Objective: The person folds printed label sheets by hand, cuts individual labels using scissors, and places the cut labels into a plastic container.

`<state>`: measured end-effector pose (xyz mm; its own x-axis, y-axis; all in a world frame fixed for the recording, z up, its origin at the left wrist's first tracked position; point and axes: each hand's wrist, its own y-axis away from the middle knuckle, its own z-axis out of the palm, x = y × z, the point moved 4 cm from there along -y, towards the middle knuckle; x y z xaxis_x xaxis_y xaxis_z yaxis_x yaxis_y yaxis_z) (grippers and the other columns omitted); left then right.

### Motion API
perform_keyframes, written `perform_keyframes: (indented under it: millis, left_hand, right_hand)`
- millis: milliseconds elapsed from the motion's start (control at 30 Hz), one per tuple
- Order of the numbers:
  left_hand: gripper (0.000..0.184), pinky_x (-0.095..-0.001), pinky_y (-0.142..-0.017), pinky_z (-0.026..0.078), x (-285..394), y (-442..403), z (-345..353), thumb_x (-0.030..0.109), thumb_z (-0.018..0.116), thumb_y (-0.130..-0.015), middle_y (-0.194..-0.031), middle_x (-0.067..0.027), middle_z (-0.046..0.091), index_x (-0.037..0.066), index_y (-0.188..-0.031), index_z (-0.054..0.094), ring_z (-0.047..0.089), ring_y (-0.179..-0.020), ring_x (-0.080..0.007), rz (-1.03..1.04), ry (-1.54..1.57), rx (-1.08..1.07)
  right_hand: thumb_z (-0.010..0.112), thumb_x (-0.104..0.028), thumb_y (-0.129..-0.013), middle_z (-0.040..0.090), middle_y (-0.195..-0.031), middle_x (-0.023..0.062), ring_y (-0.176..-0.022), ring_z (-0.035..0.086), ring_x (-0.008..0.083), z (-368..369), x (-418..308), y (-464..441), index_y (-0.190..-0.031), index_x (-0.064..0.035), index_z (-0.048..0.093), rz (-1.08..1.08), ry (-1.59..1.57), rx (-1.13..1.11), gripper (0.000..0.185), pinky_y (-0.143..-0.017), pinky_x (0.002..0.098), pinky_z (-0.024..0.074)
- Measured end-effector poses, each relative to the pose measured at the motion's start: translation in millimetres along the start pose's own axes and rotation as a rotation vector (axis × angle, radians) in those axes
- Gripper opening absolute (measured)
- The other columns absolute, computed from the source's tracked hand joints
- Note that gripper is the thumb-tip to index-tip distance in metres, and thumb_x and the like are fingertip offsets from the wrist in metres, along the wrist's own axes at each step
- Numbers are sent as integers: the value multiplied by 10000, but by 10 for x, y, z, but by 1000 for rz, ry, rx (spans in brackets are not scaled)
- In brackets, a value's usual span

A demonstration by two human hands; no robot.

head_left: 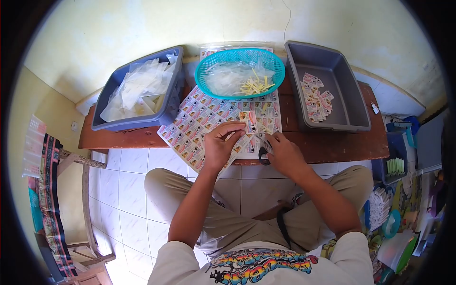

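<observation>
My left hand (223,145) pinches a small printed label (248,120) between thumb and fingers, above the bench. Close beside it, my right hand (286,154) is closed around a pair of scissors (262,155) with dark handles. The blades point up and left toward the label's lower edge; whether they touch it I cannot make out. Under both hands lie large sheets of uncut printed labels (199,121), spread over the bench and hanging past its front edge.
A grey tub (351,102) at right holds loose cut labels (317,99). Behind the sheets stands a teal basket (203,81) with clear plastic bags and yellow strips (258,86). Another grey tub (137,122) with plastic bags (142,88) is at left on the wooden bench (351,148).
</observation>
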<state>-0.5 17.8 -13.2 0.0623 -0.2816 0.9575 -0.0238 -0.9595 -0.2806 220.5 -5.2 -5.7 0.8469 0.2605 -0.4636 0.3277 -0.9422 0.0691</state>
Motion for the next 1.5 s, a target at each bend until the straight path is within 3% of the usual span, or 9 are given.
perform_keyframes:
  millis: [167, 267, 333, 433, 667, 733, 833, 1133, 1500]
  left_hand:
    - [232, -310, -977, 621, 30, -10, 24, -111, 733, -934, -1228, -140, 746, -37, -1149, 777, 725, -1088, -182, -12, 46, -1]
    - [231, -308, -978, 618, 37, -20, 32, -115, 730, -934, -1237, -141, 744, -36, -1146, 778, 723, -1100, -183, -19, 24, -3]
    - [236, -311, -983, 614, 51, -23, 53, -118, 733, -930, -1239, -140, 743, -35, -1146, 777, 720, -1113, -185, -6, 56, -17]
    - [232, -307, -967, 594, 54, -25, 82, -102, 760, -910, -1178, -121, 766, -6, -1118, 797, 719, -1094, -183, -5, 101, -4]
    - [237, -304, -976, 596, 37, -41, 126, -104, 759, -911, -1197, -119, 754, -8, -1126, 789, 719, -1102, -179, 70, -22, -35]
    - [274, -289, -953, 604, 37, -33, 138, -97, 761, -916, -1218, -114, 734, -5, -1173, 769, 727, -1099, -172, 8, 118, -21]
    - [335, -296, -977, 597, 26, -45, 125, -119, 724, -942, -1282, -111, 711, -9, -1258, 727, 720, -1111, -165, -28, 83, -6]
    - [336, -276, -893, 601, 37, -58, 130, -53, 755, -956, -1146, -109, 763, -23, -1288, 710, 733, -1013, -132, -224, 170, 80]
    - [321, -288, -918, 614, 0, -68, 122, -59, 750, -955, -1127, -125, 770, -69, -1274, 712, 735, -1009, -155, -192, 272, 113]
  right_hand:
    - [743, -167, -914, 640, -1306, 199, -1108, 701, 431, -74, -54, -70, -1387, -28, 624, -2, 37, 0, 507, -951, 513, 586]
    - [722, -131, -926, 697, -1220, 199, -1081, 717, 418, -192, -82, -170, -1343, -13, 660, 11, -27, 79, 438, -929, 521, 582]
    - [712, -120, -942, 761, -1066, 199, -981, 746, 404, -273, -104, -240, -1297, 4, 687, -124, -333, 295, 377, -880, 506, 589]
    - [722, -123, -956, 783, -948, 198, -873, 777, 360, -346, -158, -285, -1292, 20, 686, -98, -478, 337, 367, -803, 455, 605]
    - [751, -96, -960, 792, -926, 161, -811, 801, 233, -274, -149, -375, -1337, 15, 668, 20, -686, 275, 402, -732, 360, 620]
    - [755, -60, -950, 796, -923, 138, -804, 798, 200, -265, -143, -391, -1381, 1, 646, 38, -731, 265, 449, -729, 334, 622]
    - [756, -37, -944, 796, -920, 130, -798, 795, 183, -222, -132, -423, -1417, -10, 623, 45, -789, 263, 491, -721, 314, 621]
    - [760, -27, -942, 794, -905, 128, -790, 793, 192, -236, -199, -440, -1418, -40, 630, -29, -781, 330, 494, -720, 324, 623]
    - [780, -82, -939, 795, -931, 140, -813, 799, 220, -266, -251, -428, -1457, -59, 615, -85, -678, 325, 544, -731, 343, 624]
